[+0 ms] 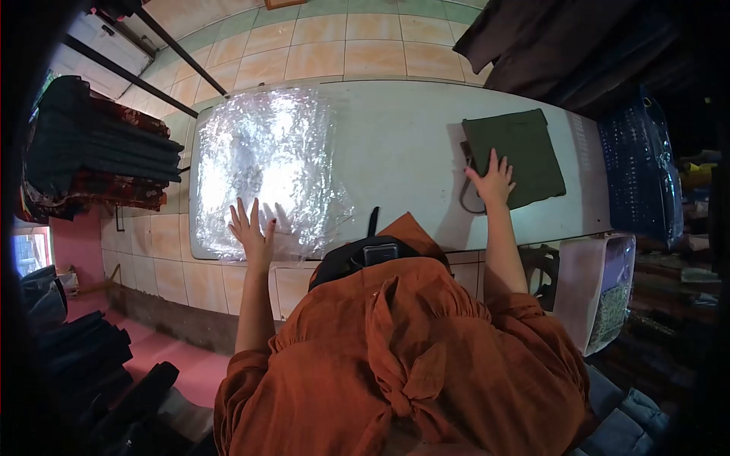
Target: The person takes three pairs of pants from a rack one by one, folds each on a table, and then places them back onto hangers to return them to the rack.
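Note:
My left hand lies with its fingers spread on the near part of a wide pile of clear, shiny plastic, which covers the left end of the white table. My right hand rests, fingers apart, on the left part of a folded dark green cloth at the table's right side. A thin brownish strap curves out from the cloth's left edge, beside my right thumb. Neither hand grips anything.
A blue perforated basket stands at the table's right end, with a pale bin nearer me. Dark clothes hang on the left, others at the back right. A small black object sticks out at the near edge.

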Demonstrator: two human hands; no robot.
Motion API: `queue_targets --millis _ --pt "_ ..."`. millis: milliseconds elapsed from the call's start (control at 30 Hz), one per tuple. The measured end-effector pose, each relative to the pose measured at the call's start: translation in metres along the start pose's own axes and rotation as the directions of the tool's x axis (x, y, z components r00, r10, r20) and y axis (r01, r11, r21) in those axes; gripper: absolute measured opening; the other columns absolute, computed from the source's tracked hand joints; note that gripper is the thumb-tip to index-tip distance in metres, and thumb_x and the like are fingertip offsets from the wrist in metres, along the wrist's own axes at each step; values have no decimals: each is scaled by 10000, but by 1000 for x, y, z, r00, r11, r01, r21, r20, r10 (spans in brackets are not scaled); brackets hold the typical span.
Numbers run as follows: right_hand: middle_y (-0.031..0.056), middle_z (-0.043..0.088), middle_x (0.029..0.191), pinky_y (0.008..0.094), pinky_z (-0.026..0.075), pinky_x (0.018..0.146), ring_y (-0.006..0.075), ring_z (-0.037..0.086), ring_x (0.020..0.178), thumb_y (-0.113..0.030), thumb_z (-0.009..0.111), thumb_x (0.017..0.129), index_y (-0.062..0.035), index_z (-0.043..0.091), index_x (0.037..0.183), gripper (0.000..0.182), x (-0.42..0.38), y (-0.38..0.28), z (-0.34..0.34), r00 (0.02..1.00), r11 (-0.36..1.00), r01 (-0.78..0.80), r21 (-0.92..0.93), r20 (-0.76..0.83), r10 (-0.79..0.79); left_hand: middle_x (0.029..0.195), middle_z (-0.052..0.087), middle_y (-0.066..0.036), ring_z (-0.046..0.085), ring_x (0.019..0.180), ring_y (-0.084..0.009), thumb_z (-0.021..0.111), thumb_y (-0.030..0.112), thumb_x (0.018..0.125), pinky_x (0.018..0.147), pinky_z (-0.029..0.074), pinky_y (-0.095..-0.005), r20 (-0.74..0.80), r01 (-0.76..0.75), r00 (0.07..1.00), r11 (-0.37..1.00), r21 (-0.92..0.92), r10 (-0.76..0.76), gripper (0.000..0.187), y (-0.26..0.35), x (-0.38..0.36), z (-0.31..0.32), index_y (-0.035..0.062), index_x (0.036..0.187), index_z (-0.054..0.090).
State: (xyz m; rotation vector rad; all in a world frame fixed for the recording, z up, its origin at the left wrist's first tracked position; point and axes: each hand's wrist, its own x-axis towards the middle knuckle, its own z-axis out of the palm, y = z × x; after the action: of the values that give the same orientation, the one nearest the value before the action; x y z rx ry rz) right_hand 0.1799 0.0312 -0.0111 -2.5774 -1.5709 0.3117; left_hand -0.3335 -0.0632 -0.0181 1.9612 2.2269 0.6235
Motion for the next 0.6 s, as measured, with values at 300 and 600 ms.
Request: queue_targets --millis 300,600 --pt "189 597 1083 435 454 823 344 563 1025 -350 638 783 -62 542 1171 493 14 13 -33 929 928 284 243 170 -329 1400 294 -151 216 1300 -376 622 203 804 1045 181 -514 -24 -241 970 961 -134 240 447 124 40 28 140 1229 499" --pt "2 600 802 248 424 649 67 501 719 -217 544 890 30 618 913 259 22 74 -56 875 338 -199 920 322 -361 1366 334 -143 259 1297 -318 703 210 698 1059 220 -471 268 -625 652 703 -340 709 616 339 38 109 109 1251 451"
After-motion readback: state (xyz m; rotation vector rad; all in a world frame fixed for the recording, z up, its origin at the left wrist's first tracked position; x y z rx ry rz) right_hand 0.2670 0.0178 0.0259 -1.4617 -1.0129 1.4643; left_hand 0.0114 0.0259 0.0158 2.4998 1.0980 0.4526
